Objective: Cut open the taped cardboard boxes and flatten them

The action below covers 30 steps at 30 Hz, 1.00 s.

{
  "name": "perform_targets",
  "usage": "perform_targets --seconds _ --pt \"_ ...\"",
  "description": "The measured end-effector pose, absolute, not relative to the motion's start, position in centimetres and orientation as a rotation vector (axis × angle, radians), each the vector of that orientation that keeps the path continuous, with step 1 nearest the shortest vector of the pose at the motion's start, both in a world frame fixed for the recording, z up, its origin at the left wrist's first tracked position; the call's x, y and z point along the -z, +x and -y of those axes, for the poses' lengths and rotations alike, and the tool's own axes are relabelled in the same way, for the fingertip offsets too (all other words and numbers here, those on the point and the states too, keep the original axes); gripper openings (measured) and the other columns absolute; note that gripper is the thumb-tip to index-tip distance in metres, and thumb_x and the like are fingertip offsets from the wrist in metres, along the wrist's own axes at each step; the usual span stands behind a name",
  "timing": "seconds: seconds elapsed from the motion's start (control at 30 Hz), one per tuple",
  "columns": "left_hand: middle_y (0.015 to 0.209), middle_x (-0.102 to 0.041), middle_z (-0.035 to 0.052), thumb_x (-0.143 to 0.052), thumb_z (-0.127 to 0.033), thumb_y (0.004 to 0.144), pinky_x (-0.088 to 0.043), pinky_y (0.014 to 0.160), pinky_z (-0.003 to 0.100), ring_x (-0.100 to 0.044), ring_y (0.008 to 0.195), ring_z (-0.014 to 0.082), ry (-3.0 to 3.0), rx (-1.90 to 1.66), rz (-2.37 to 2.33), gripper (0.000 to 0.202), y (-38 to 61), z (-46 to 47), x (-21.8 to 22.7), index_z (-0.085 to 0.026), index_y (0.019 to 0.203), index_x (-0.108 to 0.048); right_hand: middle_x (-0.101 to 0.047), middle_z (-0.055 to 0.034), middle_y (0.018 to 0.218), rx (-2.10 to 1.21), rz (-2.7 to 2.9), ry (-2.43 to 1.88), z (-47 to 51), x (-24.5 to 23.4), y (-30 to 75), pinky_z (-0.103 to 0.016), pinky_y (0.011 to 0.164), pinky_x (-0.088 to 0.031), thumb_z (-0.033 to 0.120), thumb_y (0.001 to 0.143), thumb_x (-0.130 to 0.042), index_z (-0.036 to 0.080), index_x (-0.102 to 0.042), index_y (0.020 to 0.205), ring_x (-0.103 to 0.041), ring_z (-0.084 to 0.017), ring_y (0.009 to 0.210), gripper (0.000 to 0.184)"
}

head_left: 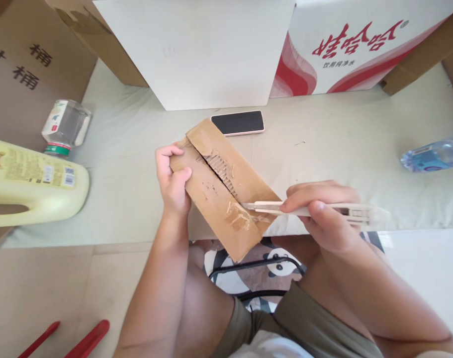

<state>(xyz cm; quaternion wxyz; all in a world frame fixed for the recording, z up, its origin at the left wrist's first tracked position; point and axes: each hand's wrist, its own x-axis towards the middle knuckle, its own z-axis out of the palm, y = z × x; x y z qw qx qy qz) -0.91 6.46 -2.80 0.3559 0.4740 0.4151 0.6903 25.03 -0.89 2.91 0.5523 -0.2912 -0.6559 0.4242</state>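
Note:
My left hand [175, 175] grips the upper left end of a flat brown cardboard box [211, 199], thumb on top, and the box is tilted over the table's front edge. A dark seam runs along the box, with torn, ridged cardboard and peeled tape beside it. My right hand [325, 211] is closed around a white box cutter [338, 210]. The cutter's blade points left, and its tip touches the seam near the box's lower right end. The fingers of my left hand under the box are hidden.
Behind the box lies a phone [238, 122] on the cloth-covered table [136, 129]. White cartons [219, 49] stand at the back. A yellow jug [36, 181] and a clear bottle [66, 127] are at left, a blue-labelled water bottle [435, 154] at right.

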Motion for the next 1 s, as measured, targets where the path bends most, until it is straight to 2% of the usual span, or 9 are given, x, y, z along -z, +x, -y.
perform_targets --seconds 0.17,0.63,0.8,1.0 --pt "0.095 -0.054 0.0046 -0.072 -0.036 0.063 -0.045 0.074 0.039 -0.053 0.085 0.0235 1.233 -1.767 -1.11 0.037 -0.87 -6.41 2.73 -0.026 0.09 -0.049 -0.063 -0.0022 0.056 -0.964 1.554 -0.674 1.06 -3.26 24.83 -0.026 0.041 -0.029 0.027 0.101 -0.056 0.018 -0.08 0.083 -0.044 -0.009 0.041 0.031" --pt "0.095 -0.064 0.0043 -0.072 -0.023 0.059 -0.043 0.07 0.033 -0.056 0.082 0.0205 1.155 -1.797 -1.013 0.034 -0.98 -6.25 2.76 -0.024 0.09 -0.059 -0.062 -0.0017 0.055 -0.991 1.546 -0.653 1.11 -3.43 24.9 -0.026 0.04 -0.027 0.027 0.101 -0.056 0.018 -0.08 0.083 -0.043 -0.009 0.04 0.031" --pt "0.097 -0.063 0.004 -0.078 -0.03 0.064 -0.044 0.071 0.034 -0.055 0.084 0.0212 1.205 -1.779 -1.002 0.034 -1.14 -6.32 2.98 -0.025 0.09 -0.057 -0.06 -0.0011 0.054 -1.005 1.583 -0.644 1.23 -3.53 24.98 -0.026 0.041 -0.027 0.027 0.1 -0.056 0.019 -0.08 0.084 -0.044 -0.009 0.04 0.03" --pt "0.096 -0.06 0.0051 -0.079 -0.034 0.065 -0.044 0.071 0.036 -0.055 0.084 0.0225 1.225 -1.753 -1.04 0.036 -1.12 -6.3 2.91 -0.025 0.091 -0.054 -0.05 0.0011 0.049 -0.976 1.551 -0.648 1.61 -3.58 25.23 -0.027 0.043 -0.023 0.025 0.1 -0.055 0.02 -0.079 0.084 -0.038 -0.01 0.04 0.03"
